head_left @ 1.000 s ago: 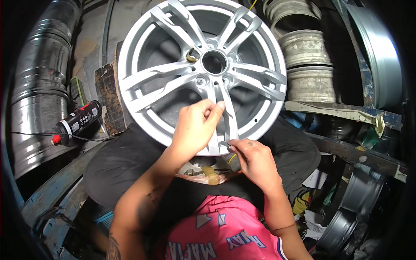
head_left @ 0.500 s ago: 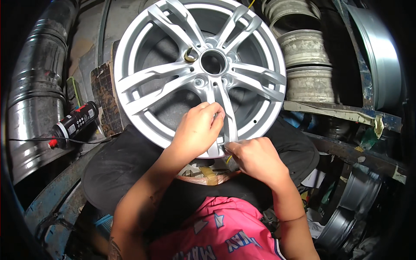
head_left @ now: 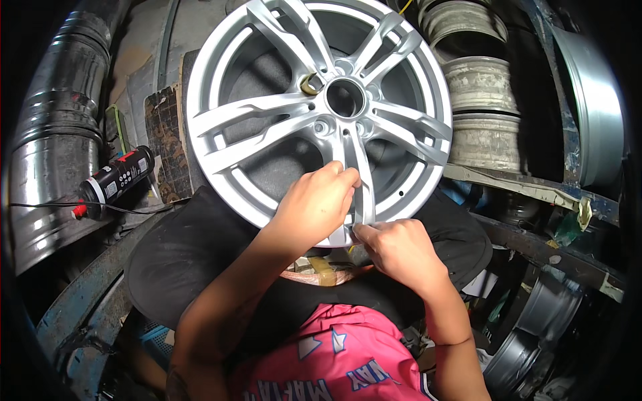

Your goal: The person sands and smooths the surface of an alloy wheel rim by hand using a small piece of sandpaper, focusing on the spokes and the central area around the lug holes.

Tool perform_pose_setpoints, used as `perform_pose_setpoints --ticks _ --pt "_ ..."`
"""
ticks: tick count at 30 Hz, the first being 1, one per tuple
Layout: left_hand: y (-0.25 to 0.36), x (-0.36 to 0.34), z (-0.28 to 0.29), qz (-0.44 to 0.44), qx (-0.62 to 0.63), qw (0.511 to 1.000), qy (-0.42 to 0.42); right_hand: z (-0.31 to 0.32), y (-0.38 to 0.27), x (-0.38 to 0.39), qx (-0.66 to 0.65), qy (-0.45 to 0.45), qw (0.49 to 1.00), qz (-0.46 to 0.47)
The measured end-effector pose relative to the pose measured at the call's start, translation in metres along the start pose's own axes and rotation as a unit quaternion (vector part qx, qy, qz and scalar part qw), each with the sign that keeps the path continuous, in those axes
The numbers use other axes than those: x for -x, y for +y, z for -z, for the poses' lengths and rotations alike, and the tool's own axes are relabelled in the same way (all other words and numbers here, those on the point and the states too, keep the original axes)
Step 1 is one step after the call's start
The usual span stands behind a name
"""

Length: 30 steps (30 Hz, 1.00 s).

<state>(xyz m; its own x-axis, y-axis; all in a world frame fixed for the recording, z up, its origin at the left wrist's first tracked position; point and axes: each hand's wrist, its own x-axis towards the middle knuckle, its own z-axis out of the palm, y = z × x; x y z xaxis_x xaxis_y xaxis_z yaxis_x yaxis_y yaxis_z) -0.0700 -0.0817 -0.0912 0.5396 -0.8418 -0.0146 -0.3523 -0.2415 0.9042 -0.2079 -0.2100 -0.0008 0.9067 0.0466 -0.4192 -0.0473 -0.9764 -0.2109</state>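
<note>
A silver alloy wheel rim (head_left: 215, 119) with split spokes stands tilted in front of me, its lower edge near my lap. My left hand (head_left: 315, 202) is curled closed over the lowest spoke, fingertips bent in toward it; what they pinch, if anything, is hidden. Beside it, at the foot of the same spoke, my right hand (head_left: 402, 250) is closed, with its fingertips pressed to the rim's near edge. Whatever lies under those fingertips is too small to make out. A brownish ring (head_left: 309, 84), like a small tape roll, rests near the wheel's hub.
On the left lies a black can with a red cap (head_left: 112, 184), near stacked shiny metal barrels (head_left: 53, 167). Worn rims (head_left: 483, 93) are stacked at the far right, behind a shelf edge (head_left: 528, 184). More dark rims (head_left: 552, 304) sit lower right. A copper-coloured coil (head_left: 348, 274) shows below the wheel.
The wheel and its surroundings appear shifted slightly right and down in view. My left hand has moved slightly right along with the wheel; my right hand stays at the rim's near edge.
</note>
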Motion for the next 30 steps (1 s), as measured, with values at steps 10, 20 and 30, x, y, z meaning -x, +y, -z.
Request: perform_pose_setpoints --ticks 10,20,30 --pt "-0.007 -0.001 -0.009 -0.001 -0.02 1.0 0.012 0.011 -0.012 -0.005 0.044 -0.044 0.998 -0.018" --pt "-0.005 -0.001 -0.006 0.006 -0.043 0.999 -0.001 0.0 -0.016 0.003 0.045 0.042 0.997 -0.042" --pt "0.001 0.0 -0.005 -0.021 -0.066 0.998 0.009 -0.01 -0.017 0.005 -0.015 0.091 0.993 -0.071"
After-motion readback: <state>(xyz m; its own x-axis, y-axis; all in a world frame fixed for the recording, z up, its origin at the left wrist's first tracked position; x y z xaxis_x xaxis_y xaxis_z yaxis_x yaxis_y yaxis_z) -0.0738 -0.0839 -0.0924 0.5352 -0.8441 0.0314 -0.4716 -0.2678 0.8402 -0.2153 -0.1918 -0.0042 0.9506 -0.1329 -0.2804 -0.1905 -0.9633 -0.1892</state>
